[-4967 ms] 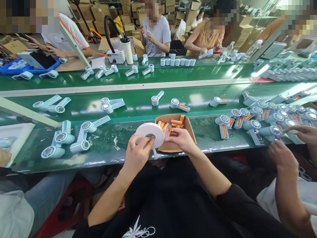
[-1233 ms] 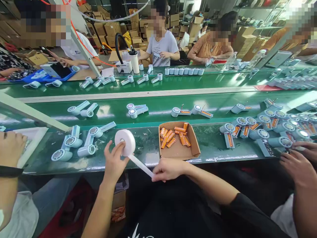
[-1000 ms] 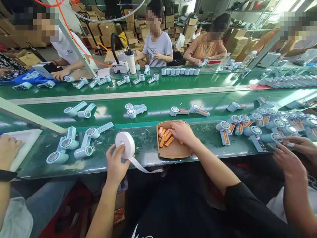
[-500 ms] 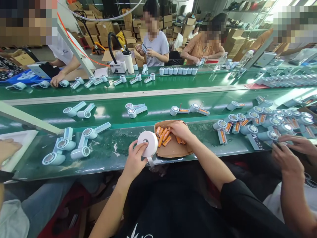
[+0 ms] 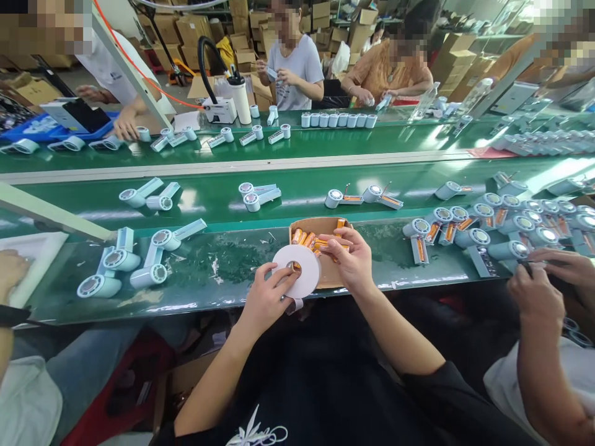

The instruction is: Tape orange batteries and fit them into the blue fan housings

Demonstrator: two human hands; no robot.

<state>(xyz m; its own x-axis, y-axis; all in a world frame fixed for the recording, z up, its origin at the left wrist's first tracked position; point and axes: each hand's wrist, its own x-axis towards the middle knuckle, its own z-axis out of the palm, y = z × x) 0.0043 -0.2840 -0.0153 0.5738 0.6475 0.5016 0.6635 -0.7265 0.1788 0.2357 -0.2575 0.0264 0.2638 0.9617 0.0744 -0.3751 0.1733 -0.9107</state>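
Note:
My left hand point(image 5: 264, 297) grips a white roll of tape point(image 5: 297, 271), held flat-side toward me at the near edge of the green bench; a short loose end curls below it. My right hand point(image 5: 352, 260) holds an orange battery point(image 5: 331, 247) just right of the roll, over a shallow cardboard box point(image 5: 320, 224). Several more orange batteries point(image 5: 304, 238) lie in that box.
White handheld fan bodies point(image 5: 121, 263) lie on the bench at my left, others point(image 5: 258, 195) on the green conveyor belt point(image 5: 297, 198), and a pile point(image 5: 502, 223) at right. A co-worker's hands point(image 5: 534, 291) work at right, another's hand point(image 5: 9, 272) at left. People sit across the line.
My right hand lifted out of the box holding a battery and came toward the roll. My left hand turned the roll to face me and brought it a little right.

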